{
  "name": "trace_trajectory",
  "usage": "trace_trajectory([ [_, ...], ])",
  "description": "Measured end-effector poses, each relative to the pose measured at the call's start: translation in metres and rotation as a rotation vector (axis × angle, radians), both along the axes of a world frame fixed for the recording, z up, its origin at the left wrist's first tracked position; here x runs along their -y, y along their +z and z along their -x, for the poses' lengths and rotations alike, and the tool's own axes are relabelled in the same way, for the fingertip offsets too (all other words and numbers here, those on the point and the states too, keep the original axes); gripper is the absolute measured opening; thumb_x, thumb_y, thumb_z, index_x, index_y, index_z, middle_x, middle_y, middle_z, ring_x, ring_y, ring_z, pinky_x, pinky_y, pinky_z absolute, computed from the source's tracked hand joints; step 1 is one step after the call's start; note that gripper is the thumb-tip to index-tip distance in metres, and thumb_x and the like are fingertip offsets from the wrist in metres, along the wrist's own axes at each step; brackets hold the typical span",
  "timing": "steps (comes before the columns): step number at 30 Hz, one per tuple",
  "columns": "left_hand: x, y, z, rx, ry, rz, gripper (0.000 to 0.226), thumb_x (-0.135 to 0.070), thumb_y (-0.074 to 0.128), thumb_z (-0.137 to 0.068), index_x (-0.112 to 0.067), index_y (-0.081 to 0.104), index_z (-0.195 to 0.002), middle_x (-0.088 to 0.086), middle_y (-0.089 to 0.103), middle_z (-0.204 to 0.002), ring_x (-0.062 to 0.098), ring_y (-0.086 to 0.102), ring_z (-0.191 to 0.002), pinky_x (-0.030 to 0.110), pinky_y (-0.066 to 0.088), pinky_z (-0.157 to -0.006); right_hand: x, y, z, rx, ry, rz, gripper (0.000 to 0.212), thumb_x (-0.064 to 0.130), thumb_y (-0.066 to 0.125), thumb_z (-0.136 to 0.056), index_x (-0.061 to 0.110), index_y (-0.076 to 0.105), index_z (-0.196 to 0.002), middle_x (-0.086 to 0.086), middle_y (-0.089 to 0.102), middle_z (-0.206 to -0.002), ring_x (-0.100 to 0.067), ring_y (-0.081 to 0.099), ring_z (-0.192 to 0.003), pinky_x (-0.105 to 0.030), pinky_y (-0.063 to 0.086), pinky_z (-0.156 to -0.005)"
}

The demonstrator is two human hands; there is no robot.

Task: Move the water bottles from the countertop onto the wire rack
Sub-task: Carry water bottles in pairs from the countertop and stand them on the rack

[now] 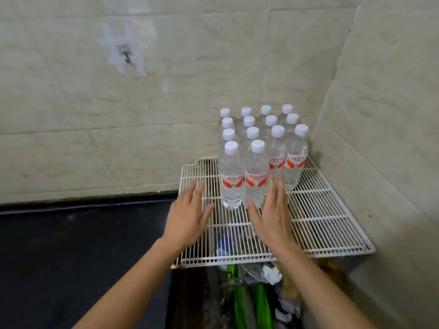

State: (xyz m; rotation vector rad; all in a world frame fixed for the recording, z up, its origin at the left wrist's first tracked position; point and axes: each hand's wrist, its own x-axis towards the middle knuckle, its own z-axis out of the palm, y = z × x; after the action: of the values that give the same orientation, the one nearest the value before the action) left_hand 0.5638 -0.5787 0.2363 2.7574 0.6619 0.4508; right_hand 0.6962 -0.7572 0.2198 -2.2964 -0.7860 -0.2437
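Several clear water bottles (255, 176) with white caps and red-and-white labels stand upright in tight rows on a white wire rack (316, 224) in the corner. The two front bottles stand nearest me. My left hand (187, 214) hovers over the rack's left edge, fingers spread, holding nothing. My right hand (273, 214) is open just right of the front bottles, fingertips close to one; whether they touch it I cannot tell.
A dark countertop (78, 252) stretches to the left of the rack. Beige tiled walls (166, 91) close in behind and on the right. Under the rack lie green items and crumpled wrappers (259, 298).
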Motion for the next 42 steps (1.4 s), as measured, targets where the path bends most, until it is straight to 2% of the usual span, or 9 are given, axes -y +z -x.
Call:
trace_trajectory([
  [2,-0.004,0.011,0.034,0.053,0.076,-0.118,0.071,-0.059,0.027,-0.100,-0.014,0.033,-0.155,0.015,0.034,-0.161,0.034,0.040,-0.143,0.049,0.037,-0.112,-0.006,0.005,0.014,0.187,0.070,-0.121,0.077,0.050,0.044,-0.103,0.012,0.011,-0.162,-0.019,-0.003,-0.169,-0.034,0.008,-0.156,-0.051,0.022,-0.124],
  [6,-0.018,0.018,0.115,0.041,0.289,-0.252,0.070,-0.054,0.031,-0.101,-0.006,0.040,-0.150,0.021,0.039,-0.156,0.040,0.042,-0.140,0.056,0.041,-0.109,-0.045,0.000,0.054,0.383,0.255,-0.241,0.068,0.041,0.051,-0.103,0.002,0.031,-0.155,-0.032,0.014,-0.162,-0.045,0.018,-0.153,-0.059,0.026,-0.120],
  [9,-0.020,0.017,0.190,0.019,0.454,-0.305,0.070,-0.052,0.035,-0.101,-0.001,0.040,-0.149,0.025,0.038,-0.155,0.043,0.042,-0.140,0.058,0.042,-0.107,-0.083,-0.008,0.107,0.320,0.416,-0.233,0.068,0.038,0.057,-0.101,0.001,0.034,-0.154,-0.034,0.015,-0.162,-0.046,0.016,-0.153,-0.061,0.026,-0.119],
  [12,-0.021,0.018,0.265,-0.013,0.584,-0.321,0.069,-0.051,0.037,-0.101,0.000,0.041,-0.148,0.026,0.039,-0.154,0.044,0.043,-0.138,0.059,0.043,-0.106,-0.113,-0.010,0.172,0.230,0.597,-0.170,0.071,0.043,0.052,-0.102,0.008,0.028,-0.158,-0.025,0.007,-0.167,-0.037,0.007,-0.157,-0.056,0.018,-0.124],
  [19,-0.032,0.030,0.419,0.047,0.922,-0.311,0.072,-0.054,0.032,-0.101,-0.003,0.036,-0.152,0.023,0.035,-0.158,0.040,0.036,-0.144,0.053,0.034,-0.115,-0.181,0.000,0.301,0.226,0.889,-0.095,0.070,0.046,0.048,-0.103,0.013,0.023,-0.160,-0.017,0.001,-0.170,-0.029,0.000,-0.158,-0.053,0.013,-0.126],
  [23,-0.046,0.018,0.510,0.063,1.052,-0.290,0.072,-0.054,0.033,-0.101,-0.004,0.036,-0.152,0.022,0.033,-0.159,0.039,0.035,-0.145,0.056,0.036,-0.114,-0.235,0.000,0.386,0.238,1.008,-0.118,0.070,0.047,0.047,-0.103,0.012,0.025,-0.159,-0.017,0.002,-0.170,-0.029,0.000,-0.158,-0.052,0.011,-0.127],
  [29,-0.098,-0.002,0.661,0.003,1.175,-0.224,0.072,-0.054,0.032,-0.099,-0.006,0.037,-0.152,0.021,0.032,-0.160,0.038,0.034,-0.146,0.056,0.038,-0.111,-0.340,-0.006,0.541,0.273,1.141,-0.115,0.066,0.045,0.047,-0.103,0.010,0.031,-0.157,-0.018,0.004,-0.170,-0.029,0.001,-0.158,-0.052,0.010,-0.127],
  [33,-0.148,0.000,0.746,-0.021,1.219,-0.205,0.072,-0.056,0.031,-0.100,-0.007,0.035,-0.153,0.020,0.031,-0.161,0.036,0.033,-0.147,0.055,0.037,-0.113,-0.396,-0.003,0.629,0.206,1.181,-0.104,0.065,0.046,0.044,-0.103,0.012,0.030,-0.157,-0.015,0.002,-0.170,-0.025,0.001,-0.158,-0.048,0.009,-0.127],
  [42,-0.272,0.000,0.828,0.030,1.241,-0.170,0.071,-0.055,0.031,-0.101,-0.009,0.032,-0.154,0.017,0.027,-0.163,0.032,0.026,-0.151,0.052,0.030,-0.119,-0.518,0.002,0.717,0.203,1.207,-0.093,0.063,0.040,0.052,-0.103,0.012,0.033,-0.155,-0.014,0.008,-0.170,-0.027,0.009,-0.158,-0.051,0.013,-0.127],
])
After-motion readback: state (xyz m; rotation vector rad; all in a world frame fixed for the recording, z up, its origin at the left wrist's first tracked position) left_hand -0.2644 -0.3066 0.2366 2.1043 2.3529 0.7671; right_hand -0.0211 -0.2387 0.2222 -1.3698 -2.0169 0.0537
